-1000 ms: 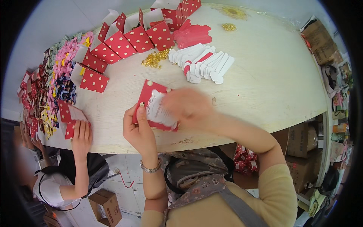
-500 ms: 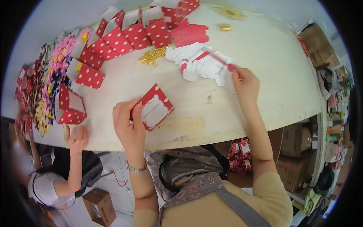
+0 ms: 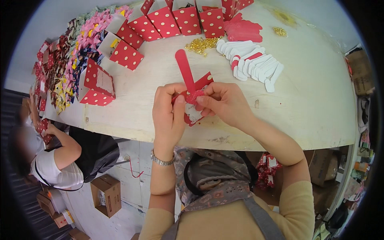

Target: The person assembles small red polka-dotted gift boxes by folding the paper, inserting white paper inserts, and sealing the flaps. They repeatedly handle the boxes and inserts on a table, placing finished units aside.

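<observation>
Between my two hands, above the near part of the table, is a small red box [image 3: 205,79] with cream dots and a white label on its face. My left hand [image 3: 167,114] grips the box's left side with its thumb in front. A long red paper strip [image 3: 184,69] with a rounded tip stands up across the box. My right hand [image 3: 226,102] pinches the strip's lower, wider scalloped end against the box front. The fingers partly cover the label and the box's sides.
White strips [image 3: 256,64] and red strips [image 3: 243,30] lie in piles at the back right. Gold pieces [image 3: 200,46] are heaped beside them. Open dotted boxes [image 3: 164,21] stand along the back. Wrapped candies [image 3: 90,34] cover the left side. A co-worker [image 3: 60,154] holds a dotted box there.
My right hand has carried the red strip leftward from the white pile to the box. Both hands now meet at the box. The whole view has shifted, and the co-worker's arm has drawn back.
</observation>
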`<state>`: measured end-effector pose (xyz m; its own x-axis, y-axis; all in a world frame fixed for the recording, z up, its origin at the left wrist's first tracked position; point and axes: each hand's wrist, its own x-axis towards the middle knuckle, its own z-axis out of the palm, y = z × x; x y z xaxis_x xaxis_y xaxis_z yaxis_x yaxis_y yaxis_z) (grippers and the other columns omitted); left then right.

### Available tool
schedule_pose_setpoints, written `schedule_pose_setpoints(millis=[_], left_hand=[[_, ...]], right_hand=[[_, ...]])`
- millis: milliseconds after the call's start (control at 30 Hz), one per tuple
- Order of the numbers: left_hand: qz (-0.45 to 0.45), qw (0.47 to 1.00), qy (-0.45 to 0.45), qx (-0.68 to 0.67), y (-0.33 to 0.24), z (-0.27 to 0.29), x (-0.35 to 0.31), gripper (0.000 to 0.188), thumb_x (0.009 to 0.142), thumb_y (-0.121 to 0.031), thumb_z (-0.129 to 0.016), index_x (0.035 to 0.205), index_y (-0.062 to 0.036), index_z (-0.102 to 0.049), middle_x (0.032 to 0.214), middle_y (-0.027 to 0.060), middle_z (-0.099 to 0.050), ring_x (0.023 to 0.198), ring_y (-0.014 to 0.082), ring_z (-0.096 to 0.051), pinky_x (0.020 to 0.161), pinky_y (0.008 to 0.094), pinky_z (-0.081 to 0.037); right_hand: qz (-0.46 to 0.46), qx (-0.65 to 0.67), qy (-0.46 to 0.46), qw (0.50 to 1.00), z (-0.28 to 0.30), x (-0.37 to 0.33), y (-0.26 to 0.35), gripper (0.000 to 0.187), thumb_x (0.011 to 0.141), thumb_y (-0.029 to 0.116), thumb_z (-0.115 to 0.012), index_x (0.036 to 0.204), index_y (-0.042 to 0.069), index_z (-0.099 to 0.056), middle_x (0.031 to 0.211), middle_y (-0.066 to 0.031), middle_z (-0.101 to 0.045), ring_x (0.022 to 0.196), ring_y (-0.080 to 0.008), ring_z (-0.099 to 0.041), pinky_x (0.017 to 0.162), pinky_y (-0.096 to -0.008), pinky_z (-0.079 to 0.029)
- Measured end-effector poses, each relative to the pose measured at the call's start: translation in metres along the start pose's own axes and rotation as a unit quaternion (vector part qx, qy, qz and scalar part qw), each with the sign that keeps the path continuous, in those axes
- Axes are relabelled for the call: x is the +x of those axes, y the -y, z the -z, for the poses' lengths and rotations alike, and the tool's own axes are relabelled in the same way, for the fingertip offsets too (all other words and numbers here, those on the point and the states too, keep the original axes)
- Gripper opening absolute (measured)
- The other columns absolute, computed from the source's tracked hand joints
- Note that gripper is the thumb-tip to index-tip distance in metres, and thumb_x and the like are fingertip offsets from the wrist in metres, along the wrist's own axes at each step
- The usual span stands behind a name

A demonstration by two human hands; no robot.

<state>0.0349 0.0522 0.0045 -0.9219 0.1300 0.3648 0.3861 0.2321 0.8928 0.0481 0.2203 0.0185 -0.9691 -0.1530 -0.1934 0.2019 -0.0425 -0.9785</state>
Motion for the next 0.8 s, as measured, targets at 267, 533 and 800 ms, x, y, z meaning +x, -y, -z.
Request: schedule_pose_setpoints(millis=[267, 533, 800], left_hand=[[-0.075, 0.995, -0.045, 0.054, 0.009, -0.010, -0.002, 0.016, 0.080, 0.006, -0.064, 0.092, -0.0026, -0.057, 0.086, 0.0084, -0.060, 0.078, 0.0211, -0.054, 0.067, 0.0297, -0.045], [-0.091, 0.994, -0.053, 0.020, 0.014, -0.011, 0.000, 0.021, 0.076, 0.008, -0.068, 0.091, -0.0031, -0.057, 0.086, 0.0076, -0.062, 0.078, 0.0195, -0.054, 0.067, 0.0281, -0.045], [-0.071, 0.996, -0.050, 0.002, 0.014, -0.008, 0.004, 0.019, 0.077, 0.008, -0.067, 0.092, -0.0008, -0.059, 0.088, 0.0094, -0.062, 0.079, 0.0196, -0.055, 0.067, 0.0272, -0.046]], right_hand=[[-0.003, -0.199, 0.118, 0.973, 0.034, 0.015, 0.020, 0.016, 0.090, 0.012, -0.062, 0.090, -0.004, -0.064, 0.076, -0.0068, -0.067, 0.069, -0.0091, -0.064, 0.058, -0.0236, -0.051], [0.278, -0.588, -0.130, 0.749, 0.104, 0.100, -0.026, 0.013, 0.080, 0.007, -0.063, 0.092, 0.004, -0.070, 0.083, -0.0106, -0.064, 0.077, -0.0239, -0.065, 0.066, -0.0351, -0.052], [0.178, -0.629, -0.103, 0.750, 0.113, 0.098, -0.013, 0.017, 0.080, 0.007, -0.064, 0.096, 0.006, -0.070, 0.090, -0.0087, -0.065, 0.079, -0.0269, -0.063, 0.070, -0.0356, -0.051]])
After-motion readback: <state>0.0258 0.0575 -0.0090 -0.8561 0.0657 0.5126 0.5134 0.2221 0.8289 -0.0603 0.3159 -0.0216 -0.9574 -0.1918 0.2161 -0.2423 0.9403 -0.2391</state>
